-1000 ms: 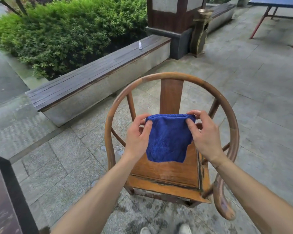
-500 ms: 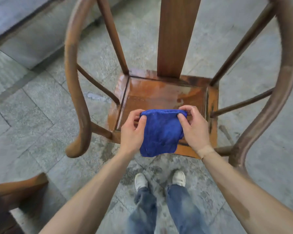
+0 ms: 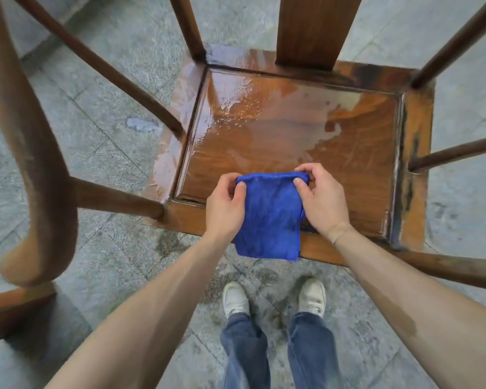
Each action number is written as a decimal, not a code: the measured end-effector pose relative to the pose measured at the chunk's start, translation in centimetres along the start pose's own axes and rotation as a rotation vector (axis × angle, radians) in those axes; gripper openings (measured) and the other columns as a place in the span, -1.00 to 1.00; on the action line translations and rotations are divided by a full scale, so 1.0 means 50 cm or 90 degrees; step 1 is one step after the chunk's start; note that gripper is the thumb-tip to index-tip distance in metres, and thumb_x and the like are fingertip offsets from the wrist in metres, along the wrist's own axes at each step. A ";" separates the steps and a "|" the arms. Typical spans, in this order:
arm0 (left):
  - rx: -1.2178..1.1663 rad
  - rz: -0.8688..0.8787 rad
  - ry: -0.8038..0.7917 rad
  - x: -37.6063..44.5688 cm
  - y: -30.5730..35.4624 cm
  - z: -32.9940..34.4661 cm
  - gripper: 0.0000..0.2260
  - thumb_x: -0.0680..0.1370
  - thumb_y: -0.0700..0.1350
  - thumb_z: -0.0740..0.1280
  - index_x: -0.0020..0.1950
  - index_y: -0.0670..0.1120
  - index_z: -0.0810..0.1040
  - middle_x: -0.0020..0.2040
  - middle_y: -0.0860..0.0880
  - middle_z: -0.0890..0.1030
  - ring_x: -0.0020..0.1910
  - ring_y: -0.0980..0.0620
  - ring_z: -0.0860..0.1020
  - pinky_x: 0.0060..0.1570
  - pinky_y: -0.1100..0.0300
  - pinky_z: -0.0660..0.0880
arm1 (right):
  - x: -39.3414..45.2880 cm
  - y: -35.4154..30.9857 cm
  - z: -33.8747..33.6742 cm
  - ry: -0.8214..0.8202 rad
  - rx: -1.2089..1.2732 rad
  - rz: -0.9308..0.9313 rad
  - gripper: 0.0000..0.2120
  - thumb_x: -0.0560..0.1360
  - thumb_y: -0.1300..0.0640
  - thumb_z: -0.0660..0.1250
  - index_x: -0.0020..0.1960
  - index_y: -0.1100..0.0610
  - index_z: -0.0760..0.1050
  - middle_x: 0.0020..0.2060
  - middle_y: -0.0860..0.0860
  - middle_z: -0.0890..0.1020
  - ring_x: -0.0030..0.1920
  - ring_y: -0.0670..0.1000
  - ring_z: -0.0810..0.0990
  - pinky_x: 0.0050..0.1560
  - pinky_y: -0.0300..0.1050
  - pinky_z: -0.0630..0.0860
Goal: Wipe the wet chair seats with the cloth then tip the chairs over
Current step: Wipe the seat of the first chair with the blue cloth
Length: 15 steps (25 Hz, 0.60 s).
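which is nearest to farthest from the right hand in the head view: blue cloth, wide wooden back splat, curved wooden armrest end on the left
1. Blue cloth, pinched by the right hand.
2. Wide wooden back splat, beyond the seat.
3. Curved wooden armrest end, far left.

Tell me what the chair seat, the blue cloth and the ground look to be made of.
Chair seat: wood, probably varnished; brown grain shows under a glossy film of water, with worn dark patches at the frame. Blue cloth: soft, fuzzy fabric, perhaps microfibre; it folds limply. Ground: grey speckled stone or concrete slabs with visible joints, matte.
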State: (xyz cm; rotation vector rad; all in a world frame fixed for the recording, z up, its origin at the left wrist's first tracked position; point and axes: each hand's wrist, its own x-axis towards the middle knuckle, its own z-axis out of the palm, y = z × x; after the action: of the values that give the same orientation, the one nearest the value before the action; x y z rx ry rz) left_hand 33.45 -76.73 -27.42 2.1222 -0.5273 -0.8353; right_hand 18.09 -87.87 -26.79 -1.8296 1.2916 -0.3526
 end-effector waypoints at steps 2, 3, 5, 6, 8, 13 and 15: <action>0.073 0.045 0.003 0.032 -0.018 0.020 -0.86 0.65 -0.02 0.22 0.19 0.09 0.51 -0.06 0.12 0.60 -0.04 0.05 0.56 -0.04 0.14 0.47 | 0.031 0.019 0.021 -0.017 -0.073 -0.035 -0.83 0.58 0.12 0.29 0.16 0.01 0.51 0.04 -0.05 0.59 -0.01 0.10 0.57 0.02 -0.04 0.46; 0.122 0.061 0.004 0.036 -0.022 0.027 -0.83 0.66 0.00 0.21 0.23 0.09 0.49 0.02 0.09 0.58 0.01 0.01 0.56 -0.03 0.09 0.47 | 0.040 0.027 0.028 -0.018 -0.112 -0.041 -0.82 0.59 0.09 0.28 0.19 0.00 0.50 0.07 -0.05 0.58 0.03 0.11 0.57 0.00 -0.02 0.46; 0.243 0.098 0.041 0.028 -0.036 0.036 -0.77 0.66 0.00 0.21 0.31 0.08 0.45 0.19 0.02 0.49 0.13 -0.06 0.52 0.02 0.02 0.47 | 0.044 0.045 0.033 0.014 -0.190 -0.060 -0.76 0.60 0.01 0.26 0.25 -0.01 0.48 0.15 -0.02 0.56 0.12 0.13 0.55 0.01 0.04 0.48; 0.308 0.150 0.076 0.021 -0.048 0.041 -0.72 0.64 0.00 0.24 0.35 0.05 0.43 0.28 -0.03 0.44 0.20 -0.10 0.47 0.09 -0.03 0.46 | 0.045 0.058 0.036 0.052 -0.222 -0.079 -0.71 0.60 -0.02 0.25 0.29 0.00 0.47 0.19 0.01 0.54 0.17 0.15 0.52 0.05 0.08 0.48; 0.438 0.349 0.086 -0.001 -0.080 0.053 -0.61 0.60 0.05 0.29 0.41 0.00 0.44 0.43 -0.15 0.38 0.35 -0.20 0.37 0.30 -0.12 0.34 | 0.054 0.087 0.030 0.132 -0.289 -0.092 -0.58 0.57 -0.06 0.26 0.39 0.04 0.40 0.31 0.06 0.47 0.27 0.20 0.43 0.22 0.20 0.40; 0.645 0.516 -0.118 -0.011 -0.139 0.097 -0.39 0.59 0.28 0.15 0.58 0.05 0.25 0.61 -0.17 0.16 0.56 -0.40 0.09 0.44 -0.37 0.15 | 0.135 0.161 0.007 0.157 -0.390 0.047 -0.39 0.57 -0.17 0.11 0.54 0.08 0.18 0.50 0.13 0.24 0.47 0.27 0.20 0.46 0.48 0.01; 0.664 0.494 -0.115 0.008 -0.129 0.114 -0.35 0.57 0.29 0.16 0.60 0.06 0.19 0.63 -0.16 0.11 0.56 -0.43 0.04 0.44 -0.41 0.12 | 0.156 0.177 0.009 0.175 -0.404 0.076 -0.38 0.58 -0.19 0.06 0.55 0.09 0.17 0.51 0.14 0.23 0.49 0.27 0.18 0.46 0.50 -0.02</action>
State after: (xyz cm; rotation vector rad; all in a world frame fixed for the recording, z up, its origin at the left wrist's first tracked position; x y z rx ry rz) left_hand 30.23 -75.96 -35.41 2.3422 -2.0587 -0.2791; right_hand 16.10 -95.44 -35.61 -2.2616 1.8464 -0.1335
